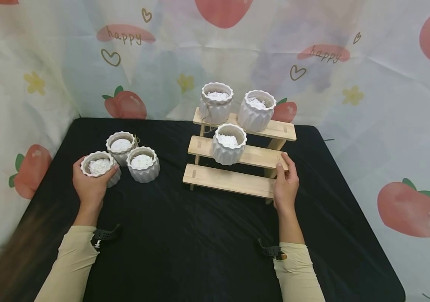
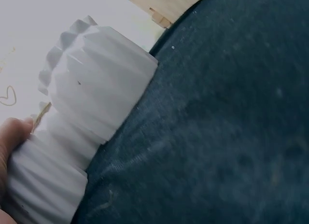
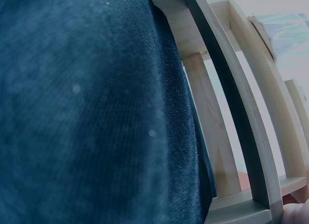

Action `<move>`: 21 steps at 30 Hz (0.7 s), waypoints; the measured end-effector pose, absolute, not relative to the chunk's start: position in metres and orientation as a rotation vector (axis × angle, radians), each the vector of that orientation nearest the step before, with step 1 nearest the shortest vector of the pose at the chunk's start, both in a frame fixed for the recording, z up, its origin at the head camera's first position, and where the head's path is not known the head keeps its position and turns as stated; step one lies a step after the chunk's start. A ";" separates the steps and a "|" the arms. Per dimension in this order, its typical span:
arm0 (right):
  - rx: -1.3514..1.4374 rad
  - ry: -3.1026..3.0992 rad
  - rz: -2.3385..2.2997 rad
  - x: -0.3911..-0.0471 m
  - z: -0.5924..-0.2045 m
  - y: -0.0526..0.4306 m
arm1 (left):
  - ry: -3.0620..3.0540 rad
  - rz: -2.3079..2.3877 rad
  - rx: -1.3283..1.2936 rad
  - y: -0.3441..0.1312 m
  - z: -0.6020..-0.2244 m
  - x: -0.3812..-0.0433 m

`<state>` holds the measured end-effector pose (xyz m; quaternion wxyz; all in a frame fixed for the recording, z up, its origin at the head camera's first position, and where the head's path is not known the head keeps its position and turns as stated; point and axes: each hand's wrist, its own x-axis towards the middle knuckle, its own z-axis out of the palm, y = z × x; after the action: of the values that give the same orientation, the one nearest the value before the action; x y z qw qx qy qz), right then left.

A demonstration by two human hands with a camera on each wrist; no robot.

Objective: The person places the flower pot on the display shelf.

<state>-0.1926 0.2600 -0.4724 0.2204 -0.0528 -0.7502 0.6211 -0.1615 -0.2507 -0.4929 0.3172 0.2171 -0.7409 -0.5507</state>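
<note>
At the table's left, my left hand [image 1: 91, 184] grips a white fluted pot [image 1: 113, 179] filled with white bits, thumb and fingers around its sides. Two similar pots stand beside it: one behind [image 1: 121, 146] and one to the right [image 1: 144, 165]. In the left wrist view the gripped pot [image 2: 46, 178] shows at the lower left under my thumb. My right hand [image 1: 286, 184] holds the right end of a three-step wooden stand [image 1: 226, 180], fingers at the middle step's end. The right wrist view shows the stand's planks [image 3: 251, 113] with a fingertip at the lower corner.
Two white pots, one at left [image 1: 217, 105] and one at right [image 1: 257, 112], stand on the top step, and another pot [image 1: 228, 147] on the middle step. Black cloth [image 1: 199, 243] covers the table. A fruit-printed curtain [image 1: 207, 54] hangs behind and at both sides.
</note>
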 end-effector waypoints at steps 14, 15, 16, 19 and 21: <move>-0.145 -2.072 1.715 -0.191 -0.469 0.258 | -1.894 -1.489 0.552 -0.244 -0.462 -0.135; -0.147 -2.074 1.718 -0.190 -0.467 0.257 | -1.903 -1.487 0.545 -0.242 -0.459 -0.133; -0.151 -2.076 1.722 -0.190 -0.465 0.257 | -1.913 -1.483 0.537 -0.240 -0.455 -0.130; -0.151 -2.078 1.738 -0.187 -0.458 0.254 | -1.940 -1.466 0.483 -0.232 -0.444 -0.123; -0.149 -2.076 1.747 -0.185 -0.455 0.253 | -1.949 -1.470 0.430 -0.226 -0.437 -0.119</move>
<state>-0.1849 0.2527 -0.4550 0.2105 -0.0535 -0.7469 0.6285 -0.1193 -0.2256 -0.4369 0.3256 0.1641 -0.7434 -0.5607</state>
